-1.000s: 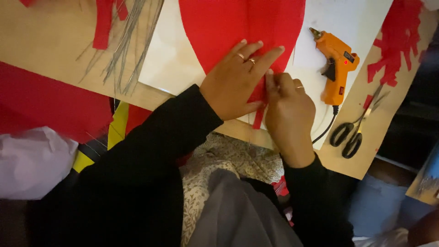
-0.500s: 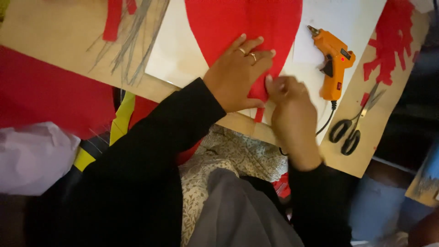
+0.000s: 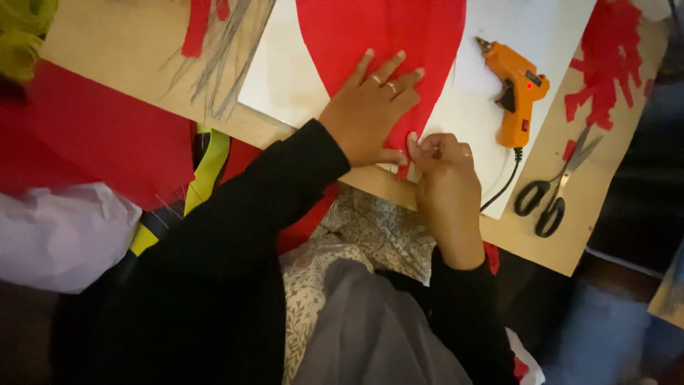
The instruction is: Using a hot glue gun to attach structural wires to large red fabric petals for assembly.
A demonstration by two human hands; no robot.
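A large red paper heart [image 3: 385, 36] lies on a white sheet [image 3: 285, 71] on a light wooden board [image 3: 107, 57]. My left hand [image 3: 367, 114] lies flat on the heart's lower part, fingers spread, with rings on two fingers. My right hand [image 3: 445, 178] is curled at the heart's bottom tip [image 3: 403, 170], pinching the red paper between thumb and fingers right beside my left thumb. Both arms wear black sleeves.
An orange glue gun [image 3: 516, 89] with a black cord lies on the white sheet to the right. Black-handled scissors [image 3: 552, 189] lie near the board's right edge, below red paper scraps [image 3: 605, 57]. Red paper strips [image 3: 196, 28] and grey pencil strokes sit at upper left. A red sheet [image 3: 92, 135] lies left.
My left hand has slid a little down and flattened on the heart. My right hand has closed in on the tip of the red paper. The view shifted slightly.
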